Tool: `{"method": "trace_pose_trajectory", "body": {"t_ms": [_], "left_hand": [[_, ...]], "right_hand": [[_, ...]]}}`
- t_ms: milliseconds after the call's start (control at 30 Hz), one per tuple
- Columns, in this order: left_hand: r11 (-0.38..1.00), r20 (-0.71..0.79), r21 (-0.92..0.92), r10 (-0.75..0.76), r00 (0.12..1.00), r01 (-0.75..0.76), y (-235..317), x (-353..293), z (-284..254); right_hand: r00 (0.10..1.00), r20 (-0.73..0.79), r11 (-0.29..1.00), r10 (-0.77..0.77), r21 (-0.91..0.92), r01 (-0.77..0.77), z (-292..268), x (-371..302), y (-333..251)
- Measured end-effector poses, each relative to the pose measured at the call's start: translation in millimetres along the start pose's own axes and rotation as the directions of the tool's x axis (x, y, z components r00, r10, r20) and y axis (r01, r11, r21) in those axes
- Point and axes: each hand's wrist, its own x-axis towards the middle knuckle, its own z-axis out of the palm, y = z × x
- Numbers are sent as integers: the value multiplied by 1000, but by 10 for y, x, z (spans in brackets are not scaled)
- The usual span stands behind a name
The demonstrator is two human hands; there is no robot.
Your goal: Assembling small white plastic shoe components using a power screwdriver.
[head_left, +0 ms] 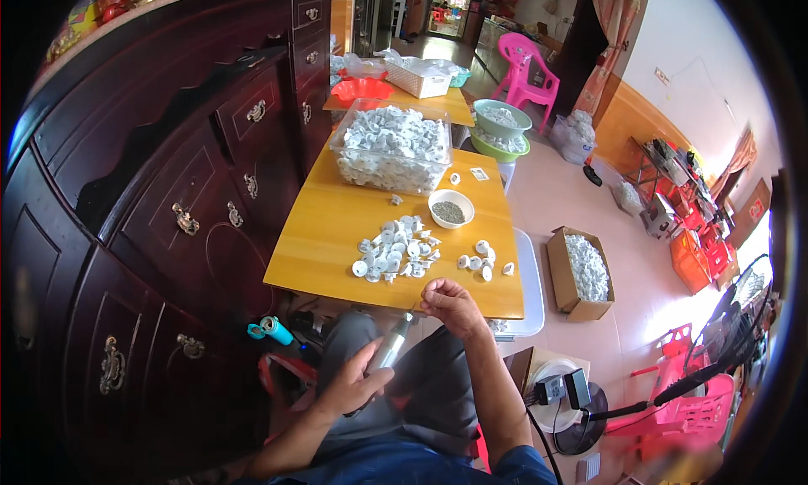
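Observation:
My left hand [359,379] is wrapped round a silver-grey electric screwdriver [390,347], tilted with its narrow tip up and to the right, over my lap. Fingertips pinched together, my right hand [451,305] is at the table's near edge, close to that tip. What it pinches is too small to make out. Just beyond lies a pile of small white plastic parts with round heads [396,251]. A smaller group of these parts [481,262] sits to the right. Behind them stands a white bowl [436,198] of tiny grey metal pieces.
A clear bin [340,158] heaped with white parts stands farther back on the yellow table [311,241]. Dark wooden cabinets [160,232] line the left. On the floor at right are a cardboard box [559,270] of parts and a pink chair [707,413].

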Motion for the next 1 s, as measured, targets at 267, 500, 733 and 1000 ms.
{"method": "trace_pose_trajectory", "body": {"t_ms": [267, 500, 733, 1000], "left_hand": [[999, 8, 41, 13, 1000, -14, -60, 17, 28], [1000, 9, 12, 11, 1000, -11, -26, 2, 54], [998, 43, 46, -39, 998, 37, -32, -8, 10], [1000, 22, 13, -1, 1000, 1, -56, -9, 36]], "right_hand": [[997, 80, 992, 19, 123, -29, 54, -112, 70], [999, 47, 994, 20, 107, -25, -4, -121, 168], [998, 58, 986, 34, 161, -43, 21, -141, 187], [997, 75, 981, 36, 186, -49, -9, -140, 230]]}}
